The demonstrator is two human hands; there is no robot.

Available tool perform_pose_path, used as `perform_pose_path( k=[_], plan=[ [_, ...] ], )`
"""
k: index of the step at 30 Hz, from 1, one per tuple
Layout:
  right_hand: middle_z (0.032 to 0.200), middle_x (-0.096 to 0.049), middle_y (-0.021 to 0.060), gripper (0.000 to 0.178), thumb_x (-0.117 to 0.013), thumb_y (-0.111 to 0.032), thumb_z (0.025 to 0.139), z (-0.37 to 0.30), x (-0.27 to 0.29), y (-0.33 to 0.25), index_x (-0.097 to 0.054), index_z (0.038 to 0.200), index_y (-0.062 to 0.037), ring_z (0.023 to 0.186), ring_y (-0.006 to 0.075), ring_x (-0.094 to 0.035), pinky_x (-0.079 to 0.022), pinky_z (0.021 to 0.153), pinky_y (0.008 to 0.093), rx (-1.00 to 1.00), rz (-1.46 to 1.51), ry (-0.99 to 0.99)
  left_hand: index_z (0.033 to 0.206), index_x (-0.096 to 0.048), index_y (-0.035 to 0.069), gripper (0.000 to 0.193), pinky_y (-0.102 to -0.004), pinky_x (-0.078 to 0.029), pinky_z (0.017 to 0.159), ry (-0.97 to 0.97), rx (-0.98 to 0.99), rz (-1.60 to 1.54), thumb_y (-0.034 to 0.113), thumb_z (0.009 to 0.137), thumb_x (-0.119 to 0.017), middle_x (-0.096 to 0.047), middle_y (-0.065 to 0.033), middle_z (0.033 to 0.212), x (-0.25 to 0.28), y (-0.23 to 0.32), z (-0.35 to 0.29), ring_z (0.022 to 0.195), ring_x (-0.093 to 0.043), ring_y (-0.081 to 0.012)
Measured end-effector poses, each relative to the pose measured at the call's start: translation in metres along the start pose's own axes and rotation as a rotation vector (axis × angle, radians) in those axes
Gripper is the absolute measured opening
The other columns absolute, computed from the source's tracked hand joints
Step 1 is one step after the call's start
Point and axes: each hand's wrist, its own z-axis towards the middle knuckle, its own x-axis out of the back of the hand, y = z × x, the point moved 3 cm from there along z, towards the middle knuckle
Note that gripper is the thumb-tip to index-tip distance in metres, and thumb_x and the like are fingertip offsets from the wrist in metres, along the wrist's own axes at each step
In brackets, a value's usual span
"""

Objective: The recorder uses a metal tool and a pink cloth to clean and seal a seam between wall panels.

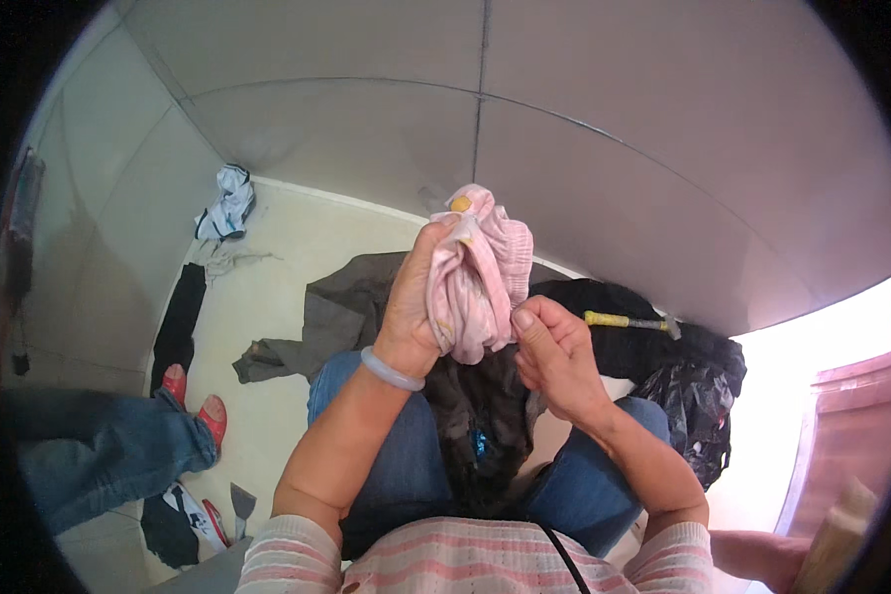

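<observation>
Pink cloth [518, 247], softly folded with a ribbed, gathered band, held near centre. The left hand [406, 322] clasps its 9-o'clock side, probably to steady the bundle; the right hand [564, 361] appears to pinch its 4-o'clock edge between thumb and fingers. At 3 o'clock, a yellow-handled hammer [628, 322] lies on black fabric [599, 297]; at 4 o'clock, a crinkled, glossy plastic bag [688, 411].

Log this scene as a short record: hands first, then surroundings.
Left hand: gripping a bundled pink-and-white garment
Right hand: pinching the garment's lower right edge
Left wrist: pale bangle
Right side: yellow-handled hammer on black cloth; black plastic bag nearby
Left side: another person's jeans and red shoes; scraper near the lower edge
</observation>
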Motion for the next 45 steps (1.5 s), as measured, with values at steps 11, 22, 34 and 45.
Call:
perform_pose_path(
  k=[11, 22, 34, 45],
  plan=[
    [0.066, -0.044, -0.0053, 0.015, -0.048, -0.018, 0.098, 0.039, -0.041, 0.043, -0.054, 0.092, -0.0053, 0.055, 0.0018, -0.037, -0.031, 0.049, 0.0180, 0.280, 0.142, 0.210, 0.118, -0.052, 0.001, 0.035, -0.0359, -0.042, 0.098, -0.354, 0.091, -0.417, 0.026, 0.093, -0.047, -0.058, -0.0111, 0.115, 0.027, 0.021, 0.012, 0.107, -0.054, -0.0241],
    [0.057, -0.036, -0.0074, 0.018, -0.046, -0.021, 0.098, 0.063, -0.060, 0.017, -0.049, 0.086, -0.0078, 0.045, 0.0016, -0.029, -0.023, 0.041, 0.0200, 0.123, -0.007, 0.055, 0.101, -0.056, 0.002, 0.022, -0.0297, -0.048, 0.082, 0.100, -0.223, -0.045, 0.019, 0.087, -0.053, -0.058, -0.0087, 0.093, 0.035, 0.073, 0.011, 0.089, -0.059, -0.0193],
    [0.067, -0.052, 0.0166, 0.012, -0.051, -0.011, 0.091, 0.056, -0.005, -0.023, -0.054, 0.085, -0.0013, 0.060, 0.0270, -0.052, -0.043, 0.059, 0.0354, 0.063, -0.869, -0.035, 0.100, -0.057, -0.003, 0.017, -0.0240, -0.047, 0.065, 0.182, -0.505, 0.679, 0.008, 0.086, -0.056, -0.060, -0.0039, 0.087, 0.018, 0.041, 0.009, 0.074, -0.055, -0.0081],
    [0.076, -0.058, 0.0075, 0.026, -0.051, -0.025, 0.092, 0.036, 0.183, 0.005, -0.061, 0.095, -0.0012, 0.075, 0.0148, -0.052, -0.041, 0.070, 0.0312, -0.135, -0.918, 0.449, 0.089, -0.056, 0.004, 0.007, -0.0291, -0.048, 0.049, 0.179, -0.329, 0.379, 0.002, 0.083, -0.058, -0.055, -0.0020, 0.069, -0.005, 0.047, -0.006, 0.058, -0.055, -0.0111]
  ],
)
